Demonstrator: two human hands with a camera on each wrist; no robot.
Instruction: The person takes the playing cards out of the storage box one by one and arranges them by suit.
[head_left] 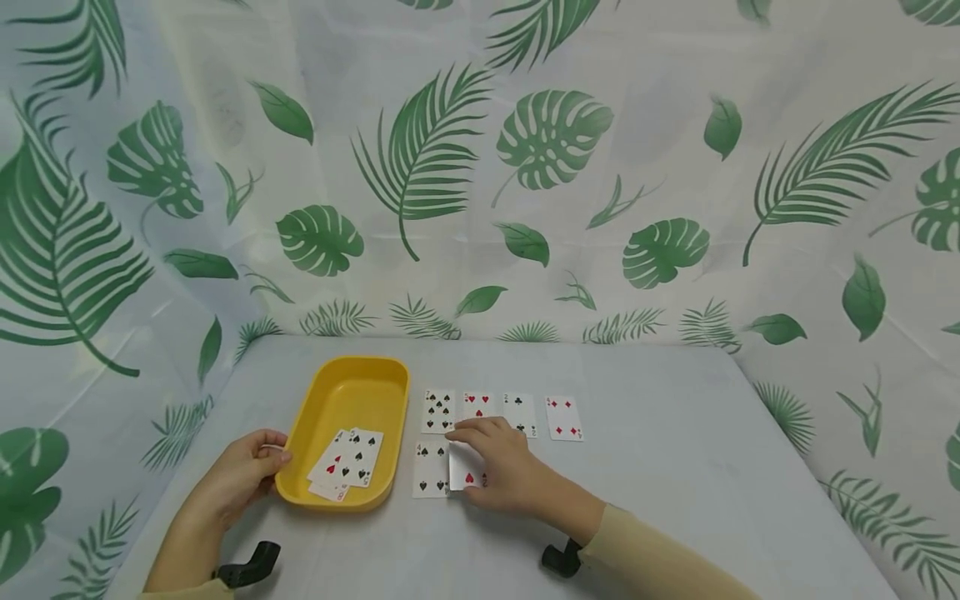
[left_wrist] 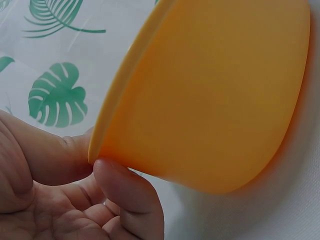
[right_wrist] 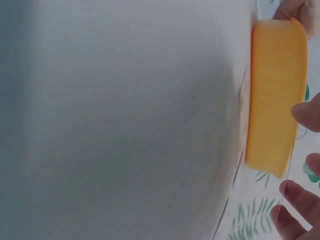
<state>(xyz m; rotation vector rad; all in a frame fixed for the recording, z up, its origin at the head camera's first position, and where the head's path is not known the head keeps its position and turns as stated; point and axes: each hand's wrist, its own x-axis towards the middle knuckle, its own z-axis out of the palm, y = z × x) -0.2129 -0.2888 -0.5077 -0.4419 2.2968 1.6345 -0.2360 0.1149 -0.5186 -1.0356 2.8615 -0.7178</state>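
My left hand (head_left: 243, 471) pinches the rim of a yellow tray (head_left: 401, 392) between thumb and fingers, at its near left side; the left wrist view shows this grip on the rim (left_wrist: 112, 95) closely. Several playing cards (head_left: 360, 454) lie overlapping inside it, a five of spades on top. My right hand (head_left: 510, 467) is over a heart card (head_left: 465, 471), covering much of it. In the right wrist view the thumb (right_wrist: 307, 114) and fingers stand apart, with no card visible between them. Left of that card lies a four of spades (head_left: 430, 471).
Behind the right hand runs a row of face-up cards: a spade card (head_left: 438, 411), a five of hearts (head_left: 477, 404), a two of clubs (head_left: 519, 412) and a diamond card (head_left: 564, 418). A white tabletop (head_left: 675, 467) carries everything. Leaf-printed sheeting (head_left: 570, 275) surrounds it behind and at the sides.
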